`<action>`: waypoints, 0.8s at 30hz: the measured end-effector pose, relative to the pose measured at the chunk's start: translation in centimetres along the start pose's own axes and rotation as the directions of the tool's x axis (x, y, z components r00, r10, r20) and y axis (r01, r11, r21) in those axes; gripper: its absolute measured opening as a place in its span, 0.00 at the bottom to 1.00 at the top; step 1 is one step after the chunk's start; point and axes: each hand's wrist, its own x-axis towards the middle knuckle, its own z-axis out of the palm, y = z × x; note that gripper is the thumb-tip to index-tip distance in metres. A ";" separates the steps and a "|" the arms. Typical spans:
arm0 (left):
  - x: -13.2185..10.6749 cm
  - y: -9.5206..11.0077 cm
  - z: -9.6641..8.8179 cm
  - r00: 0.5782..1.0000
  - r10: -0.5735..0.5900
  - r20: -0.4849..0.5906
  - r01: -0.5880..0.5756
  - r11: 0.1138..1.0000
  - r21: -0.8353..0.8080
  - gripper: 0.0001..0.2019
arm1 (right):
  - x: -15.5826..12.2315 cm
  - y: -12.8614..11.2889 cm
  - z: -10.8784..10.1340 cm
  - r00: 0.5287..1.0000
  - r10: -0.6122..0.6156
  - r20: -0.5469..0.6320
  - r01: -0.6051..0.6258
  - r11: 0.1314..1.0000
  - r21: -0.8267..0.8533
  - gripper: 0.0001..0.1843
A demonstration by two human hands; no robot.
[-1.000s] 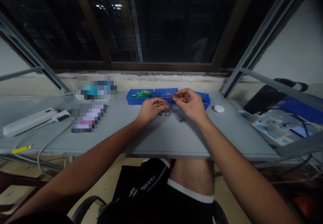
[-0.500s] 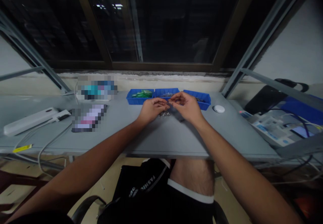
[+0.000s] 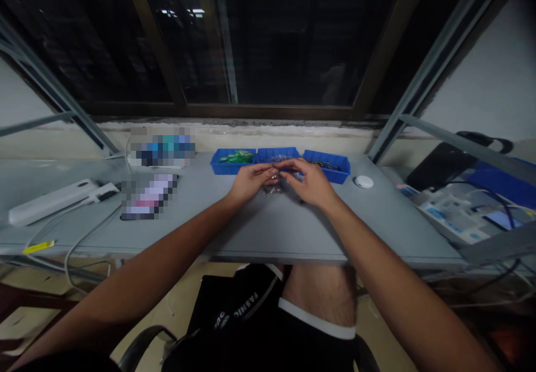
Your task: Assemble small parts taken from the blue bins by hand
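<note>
My left hand (image 3: 250,181) and my right hand (image 3: 309,182) meet fingertip to fingertip over the grey table (image 3: 268,232), just in front of the middle blue tray (image 3: 277,153). Between the fingertips sits a small shiny metal part (image 3: 275,177), pinched from both sides; its shape is too small to tell. A little pile of similar small metal parts (image 3: 272,190) lies on the table right under the hands. The left blue tray (image 3: 233,161) holds green pieces. The right blue tray (image 3: 327,166) holds dark small parts.
A white round puck (image 3: 363,181) lies right of the trays. At the left are a white power strip (image 3: 50,200) with cables and two blurred-out items. A cluttered bench with papers and wires (image 3: 460,210) stands at the right. A dark window runs behind the table.
My right hand has come down and left from above the right tray until its fingertips meet those of my left hand. The left hand has hardly moved.
</note>
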 end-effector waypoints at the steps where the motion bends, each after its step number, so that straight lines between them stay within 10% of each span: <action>1: 0.0 0.1 0.1 1.000 0.003 0.008 -0.003 1.000 0.005 0.27 | 0.0 0.1 0.1 1.000 0.011 -0.002 -0.011 0.999 0.046 0.14; 13: -0.2 0.1 0.2 0.996 0.017 0.086 -0.031 0.987 0.159 0.25 | 0.5 1.1 0.3 0.968 0.190 -0.162 -0.150 0.962 0.229 0.13; 24: 0.0 0.2 -0.3 0.993 0.102 0.063 -0.114 0.965 0.236 0.21 | 0.5 1.8 0.9 0.959 0.279 -0.042 -0.248 0.906 0.342 0.19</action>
